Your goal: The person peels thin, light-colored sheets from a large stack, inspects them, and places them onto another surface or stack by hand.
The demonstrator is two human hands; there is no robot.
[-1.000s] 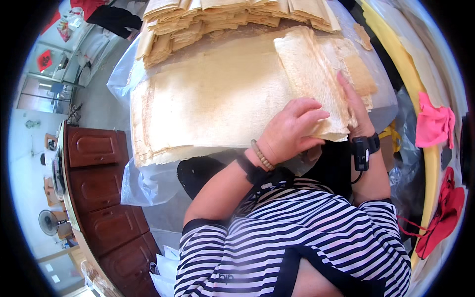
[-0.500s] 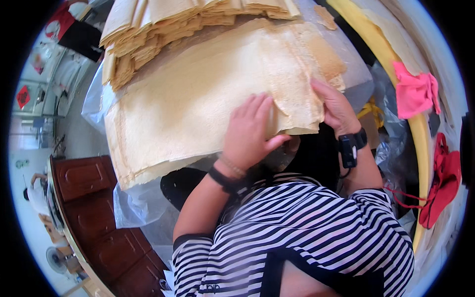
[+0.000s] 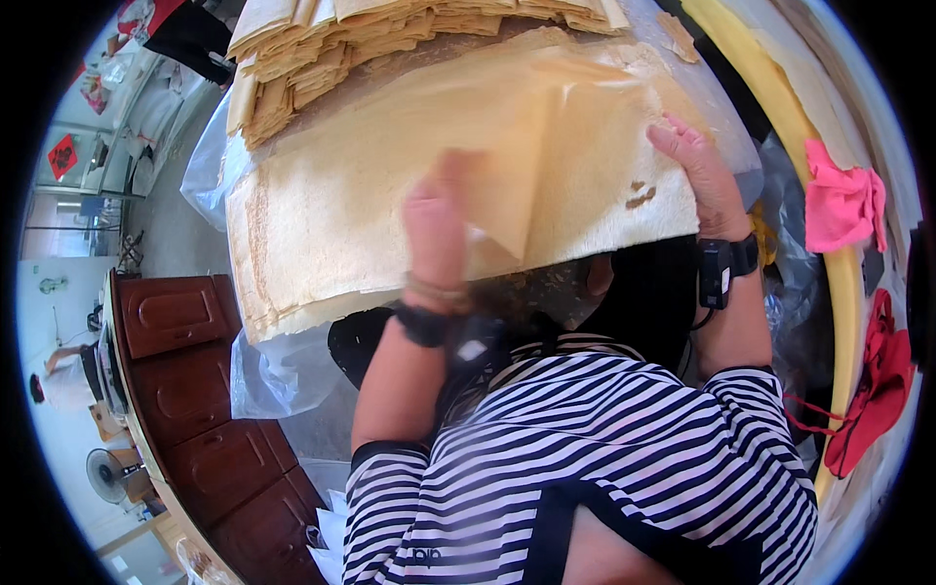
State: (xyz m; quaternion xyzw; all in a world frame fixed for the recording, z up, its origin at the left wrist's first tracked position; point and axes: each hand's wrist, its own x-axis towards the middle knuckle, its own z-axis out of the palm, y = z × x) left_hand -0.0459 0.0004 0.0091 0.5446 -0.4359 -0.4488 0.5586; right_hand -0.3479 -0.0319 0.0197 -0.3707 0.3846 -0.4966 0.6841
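A broad, thin, pale-yellow sheet that looks like bean curd skin [image 3: 351, 195] lies before me on a pile of like sheets. Its right part is lifted and folded over to the left in a translucent flap [image 3: 502, 185]. My left hand [image 3: 439, 219], blurred by motion, is closed at the flap's loose edge. To the right, my right hand [image 3: 704, 175] rests with fingers stretched along the right edge of the sheet underneath. That sheet shows small brown-edged holes [image 3: 640, 197] near its front.
Folded sheets [image 3: 390, 34] are heaped at the far side. Clear plastic [image 3: 278, 370] hangs at the left of the work surface. Dark red-brown cabinets [image 3: 190, 366] stand farther left. A yellow padded edge [image 3: 846, 312] at right carries a pink cloth [image 3: 843, 200] and a red item [image 3: 868, 400].
My left hand has moved left and folded the top sheet's right part over. More of the sheet beneath shows, with its holes. My right hand's fingers now lie in sight at the edge.
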